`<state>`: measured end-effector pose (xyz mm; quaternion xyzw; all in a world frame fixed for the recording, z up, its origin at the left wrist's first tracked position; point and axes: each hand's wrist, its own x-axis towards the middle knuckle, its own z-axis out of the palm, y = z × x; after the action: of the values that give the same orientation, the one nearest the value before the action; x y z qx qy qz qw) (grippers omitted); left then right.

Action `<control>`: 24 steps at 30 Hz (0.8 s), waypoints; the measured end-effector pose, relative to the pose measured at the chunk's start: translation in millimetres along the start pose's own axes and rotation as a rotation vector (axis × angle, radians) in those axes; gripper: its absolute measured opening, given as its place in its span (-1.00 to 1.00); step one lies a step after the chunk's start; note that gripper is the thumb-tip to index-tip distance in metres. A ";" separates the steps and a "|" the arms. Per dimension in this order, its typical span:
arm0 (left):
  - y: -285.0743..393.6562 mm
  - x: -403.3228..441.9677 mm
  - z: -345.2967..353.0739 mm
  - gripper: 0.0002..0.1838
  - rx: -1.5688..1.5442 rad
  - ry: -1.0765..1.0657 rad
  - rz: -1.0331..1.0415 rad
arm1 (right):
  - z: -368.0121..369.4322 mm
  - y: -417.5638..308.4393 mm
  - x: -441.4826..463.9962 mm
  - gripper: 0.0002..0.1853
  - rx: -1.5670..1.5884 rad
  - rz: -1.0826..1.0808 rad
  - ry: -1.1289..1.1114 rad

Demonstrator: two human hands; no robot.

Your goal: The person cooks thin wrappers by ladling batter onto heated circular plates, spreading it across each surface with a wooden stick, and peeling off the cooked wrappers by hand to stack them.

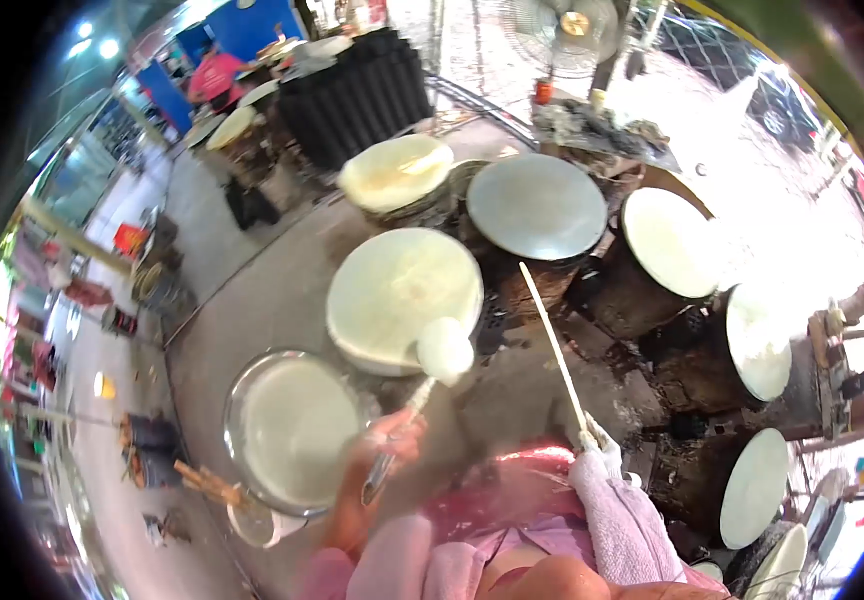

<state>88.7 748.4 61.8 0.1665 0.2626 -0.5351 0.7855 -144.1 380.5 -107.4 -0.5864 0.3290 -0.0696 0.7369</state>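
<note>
My left hand (392,440) is closed around the handle of a ladle (445,352). The ladle's round bowl looks white and overlaps the near edge of a large round pale surface (402,290). In a white glove, my right hand (600,447) grips a long thin stick (552,345), which points away from me toward a grey round griddle (537,207). Beside my left forearm stands a wide metal basin (237,440) of creamy white liquid. Whether the ladle touches the pale surface, I cannot tell.
Several pale round-topped stoves curve along my right, among them one nearby (670,243). Behind the griddle stands a fan (574,25). A white bucket (255,522) with wooden sticks sits at lower left. Another person in pink (217,75) is at the far left by a black-draped table (357,100).
</note>
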 end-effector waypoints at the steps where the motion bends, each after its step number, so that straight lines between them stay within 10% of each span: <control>1: 1.1 38.8 -1.2 -0.66 0.016 -0.025 -0.053 | -13.0 -4.3 13.5 -0.43 0.153 0.019 0.000; 4: -8.5 124.3 67.1 -0.70 0.578 0.091 0.151 | -50.7 -39.7 63.5 -0.44 -0.027 -0.062 0.133; 8: 30.7 250.9 152.3 -0.69 0.429 -0.190 0.080 | -115.9 -70.9 167.9 -0.47 -0.026 -0.115 0.120; 13: 59.1 394.0 284.3 -0.63 0.821 0.021 0.511 | -131.7 -177.8 296.1 -0.45 -0.165 -0.173 0.064; 24: 109.8 625.8 241.4 -0.69 1.099 0.363 0.863 | -70.4 -234.2 446.3 -0.40 -1.003 -0.183 0.110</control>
<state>428.3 186.9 -115.3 0.7126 -0.0076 -0.1957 0.6736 227.7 34.0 -80.9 -0.8898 0.3075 0.0016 0.3372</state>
